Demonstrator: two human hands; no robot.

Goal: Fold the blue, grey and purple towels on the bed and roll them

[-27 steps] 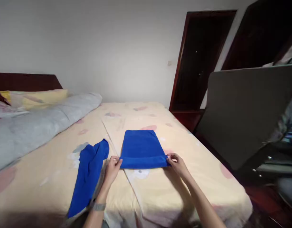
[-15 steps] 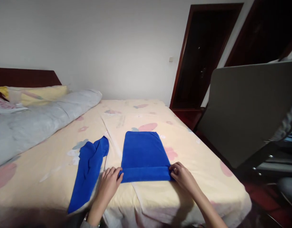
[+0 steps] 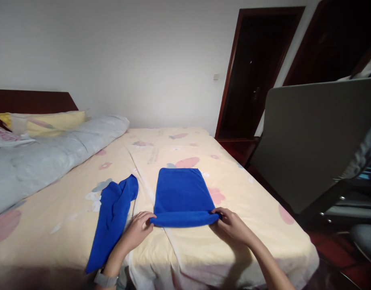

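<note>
A blue towel [image 3: 183, 189] lies spread on the bed, its near edge turned over into a thick fold that bulges upward. My left hand [image 3: 139, 229] pinches the left end of that fold between thumb and fingers. At the right end, my right hand [image 3: 230, 223] grips the fold the same way. Left of my left hand rests a second blue cloth [image 3: 114, 217], crumpled and narrow, with its lower part close to my left forearm.
The bed [image 3: 264, 237] has a pale yellow patterned sheet. A rolled grey quilt [image 3: 61, 147] and a yellow pillow [image 3: 56, 123] lie at the left. Past the bed's right edge stands a dark grey panel [image 3: 315, 141], with a dark door [image 3: 248, 76] behind.
Both hands have lifted the near fold of the towel slightly and moved it away from me. The flat strip now looks narrower and rounder. The second cloth stays put.
</note>
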